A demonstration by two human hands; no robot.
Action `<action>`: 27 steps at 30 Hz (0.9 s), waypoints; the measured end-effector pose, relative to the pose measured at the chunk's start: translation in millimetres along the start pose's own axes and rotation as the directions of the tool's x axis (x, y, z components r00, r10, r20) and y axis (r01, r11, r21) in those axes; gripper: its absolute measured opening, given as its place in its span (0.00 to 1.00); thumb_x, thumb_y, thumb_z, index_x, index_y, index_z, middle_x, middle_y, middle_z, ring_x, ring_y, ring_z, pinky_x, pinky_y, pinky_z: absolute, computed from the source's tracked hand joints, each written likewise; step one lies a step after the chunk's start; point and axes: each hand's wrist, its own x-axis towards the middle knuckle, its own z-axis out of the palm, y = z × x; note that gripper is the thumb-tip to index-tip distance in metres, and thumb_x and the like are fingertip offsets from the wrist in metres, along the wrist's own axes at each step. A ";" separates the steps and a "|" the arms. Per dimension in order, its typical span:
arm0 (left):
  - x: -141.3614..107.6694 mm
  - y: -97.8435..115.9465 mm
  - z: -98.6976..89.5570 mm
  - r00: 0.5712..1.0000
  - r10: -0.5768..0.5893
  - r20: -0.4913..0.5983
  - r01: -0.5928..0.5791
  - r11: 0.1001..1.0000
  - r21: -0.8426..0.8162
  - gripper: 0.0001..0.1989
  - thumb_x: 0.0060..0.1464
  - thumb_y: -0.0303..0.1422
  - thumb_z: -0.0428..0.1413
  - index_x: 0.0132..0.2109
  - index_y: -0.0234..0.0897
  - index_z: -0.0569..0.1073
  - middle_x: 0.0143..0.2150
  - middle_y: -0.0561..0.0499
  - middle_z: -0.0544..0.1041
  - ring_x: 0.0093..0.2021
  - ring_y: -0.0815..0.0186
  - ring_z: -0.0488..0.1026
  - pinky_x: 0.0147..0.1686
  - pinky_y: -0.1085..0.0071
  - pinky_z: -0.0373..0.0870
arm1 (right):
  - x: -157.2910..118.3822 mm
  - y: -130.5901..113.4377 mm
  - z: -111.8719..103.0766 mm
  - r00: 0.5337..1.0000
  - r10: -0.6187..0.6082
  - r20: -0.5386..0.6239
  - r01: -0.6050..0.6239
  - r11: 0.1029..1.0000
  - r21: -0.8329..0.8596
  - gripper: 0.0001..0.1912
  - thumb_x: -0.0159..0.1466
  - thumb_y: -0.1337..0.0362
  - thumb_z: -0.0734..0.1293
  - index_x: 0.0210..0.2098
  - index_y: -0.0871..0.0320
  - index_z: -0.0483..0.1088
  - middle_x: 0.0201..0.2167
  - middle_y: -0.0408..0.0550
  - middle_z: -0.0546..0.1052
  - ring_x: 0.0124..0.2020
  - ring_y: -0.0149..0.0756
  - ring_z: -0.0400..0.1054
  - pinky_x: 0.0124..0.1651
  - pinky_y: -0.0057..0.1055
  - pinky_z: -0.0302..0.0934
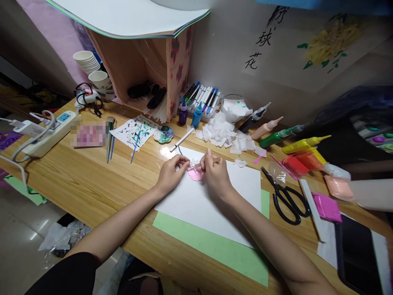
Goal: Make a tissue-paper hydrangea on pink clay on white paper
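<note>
A small pink round patch (195, 175) lies on a white sheet of paper (215, 213), with crumpled white paper bits (194, 162) clustered along its upper side. My left hand (172, 172) comes in from the left, thumb and forefinger pinched at the edge of those bits. On the other side, my right hand (216, 172) is closed, its fingertips right beside the cluster. Whatever sits in the right fingers is hidden. Beyond both hands lies a loose pile of cut white paper squares (219, 129). A capped white marker (181, 139) rests just above the sheet.
Green paper (215, 248) sticks out beneath the white sheet. Black scissors (287, 198), a pink clay packet (327, 207) and a dark phone (357, 254) lie at right. Paint bottles (278, 137) and a marker box (201, 100) stand behind. Brushes (135, 143) and a power strip (50, 135) lie left.
</note>
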 end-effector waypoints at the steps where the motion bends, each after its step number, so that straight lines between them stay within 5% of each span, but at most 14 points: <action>1: -0.1 -0.6 0.1 1.000 0.001 -0.001 -0.001 1.000 -0.015 0.06 0.56 0.33 0.53 0.39 0.37 0.73 0.36 0.52 0.77 0.32 0.70 0.71 0.33 0.73 0.66 | 3.1 -3.2 0.9 0.999 0.037 -0.007 -0.037 0.999 0.014 0.32 0.67 0.45 0.52 0.13 0.56 0.59 0.09 0.40 0.63 0.13 0.29 0.60 0.21 0.28 0.53; 5: -0.8 -1.6 0.1 1.000 0.005 0.000 -0.005 0.999 -0.032 0.07 0.57 0.33 0.53 0.40 0.37 0.73 0.36 0.52 0.77 0.33 0.71 0.71 0.34 0.74 0.66 | 1.0 -1.4 -4.3 0.999 0.006 0.037 -0.008 0.998 0.055 0.30 0.67 0.47 0.53 0.14 0.57 0.61 0.11 0.41 0.65 0.14 0.29 0.61 0.22 0.28 0.54; 10: -0.4 -0.2 -0.9 1.000 0.005 0.013 -0.004 1.000 -0.017 0.06 0.57 0.33 0.53 0.39 0.37 0.73 0.36 0.53 0.77 0.32 0.71 0.70 0.35 0.74 0.66 | -19.1 18.0 -19.6 0.945 -0.316 0.090 0.321 0.946 -0.049 0.27 0.70 0.56 0.50 0.18 0.56 0.62 0.16 0.43 0.67 0.21 0.31 0.61 0.30 0.31 0.57; 13: 0.2 0.4 -1.1 1.000 -0.001 0.016 0.001 1.000 -0.014 0.06 0.57 0.32 0.53 0.39 0.37 0.74 0.36 0.53 0.78 0.32 0.70 0.70 0.35 0.74 0.66 | -23.7 25.5 -22.3 0.904 -0.410 0.121 0.421 0.903 -0.088 0.27 0.71 0.58 0.48 0.19 0.55 0.61 0.17 0.44 0.67 0.22 0.32 0.61 0.31 0.32 0.56; 21: 0.3 0.3 -1.0 1.000 0.002 0.022 -0.002 1.000 -0.022 0.07 0.57 0.33 0.52 0.39 0.37 0.73 0.35 0.52 0.78 0.33 0.69 0.72 0.36 0.73 0.67 | -17.5 27.9 -17.1 0.860 -0.475 0.186 0.500 0.859 -0.115 0.25 0.70 0.59 0.48 0.19 0.54 0.60 0.17 0.45 0.66 0.22 0.33 0.60 0.31 0.33 0.56; 27: 0.5 1.0 -1.3 1.000 0.007 0.023 -0.007 1.000 -0.004 0.06 0.57 0.32 0.52 0.39 0.37 0.73 0.35 0.52 0.78 0.33 0.69 0.72 0.36 0.73 0.67 | -16.0 24.4 -15.6 0.905 -0.398 0.152 0.416 0.902 -0.114 0.28 0.70 0.56 0.48 0.17 0.55 0.60 0.16 0.45 0.67 0.21 0.32 0.61 0.31 0.33 0.57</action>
